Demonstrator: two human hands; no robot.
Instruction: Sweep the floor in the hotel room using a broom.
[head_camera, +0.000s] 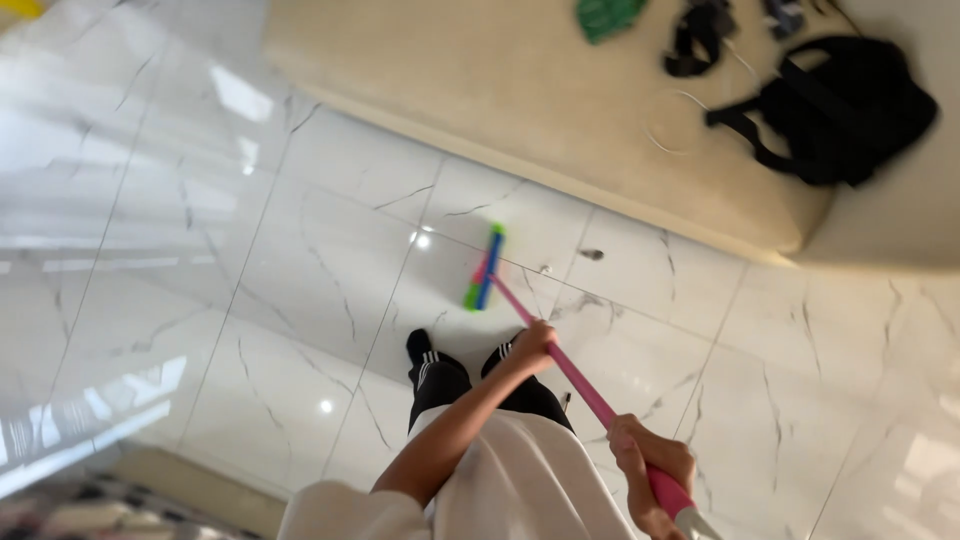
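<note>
Glossy white marble-look tiles (330, 260) with thin grey veins and narrow grout lines spread out under me, throwing back bright patches of light. Along the far side runs a pale beige cushioned seat (520, 110) with a soft rounded edge; on it lie a black backpack (840, 105), a black strap bundle (700, 40), a thin white cord loop (672, 122) and a green scrap (607, 16). My left hand (532, 345) is curled fully around the pink handle (575, 375) partway down, fingers closed snug on the smooth round shaft. My right hand (648, 470) grips the same handle higher up, near its grey end cap (695, 523), fingers wrapped tight with no gap showing. The handle slants away from me to the broom head (485, 268), a narrow flat bar in blue and green with a bit of pink, resting on the tile a little short of the seat's edge. My black socks (420, 345) with white stripes stand just behind the head, below my black trousers and white shirt. A small dark speck (590, 254) lies on the tile near the seat. To the left the floor lies open and wide; to the right the seat's corner and a pale wall (900, 210) close things in.
</note>
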